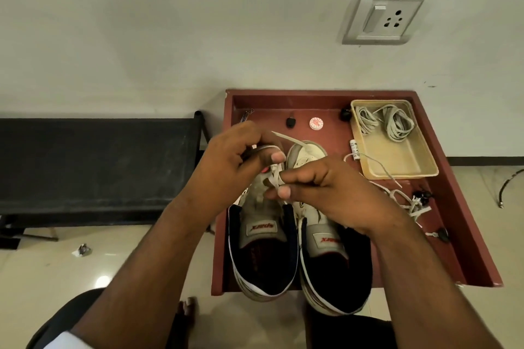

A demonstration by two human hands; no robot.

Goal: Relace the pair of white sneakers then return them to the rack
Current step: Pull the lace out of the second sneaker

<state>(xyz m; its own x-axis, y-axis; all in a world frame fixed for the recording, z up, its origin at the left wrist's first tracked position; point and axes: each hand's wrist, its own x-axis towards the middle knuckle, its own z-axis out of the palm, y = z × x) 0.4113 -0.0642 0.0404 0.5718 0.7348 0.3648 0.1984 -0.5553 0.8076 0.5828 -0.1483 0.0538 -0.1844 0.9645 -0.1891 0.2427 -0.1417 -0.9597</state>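
Note:
Two white sneakers with dark linings stand side by side on a red-brown table, toes away from me. Above the left sneaker, my left hand pinches a white lace whose free end sticks out toward the wall. My right hand pinches the same lace near the left sneaker's eyelets and hides much of the right sneaker. Another loose lace trails over the table to the right.
A beige tray at the table's back right holds coiled laces. A small round tin, a black cap and other small bits lie on the table. A black bench stands at left, a wall socket above.

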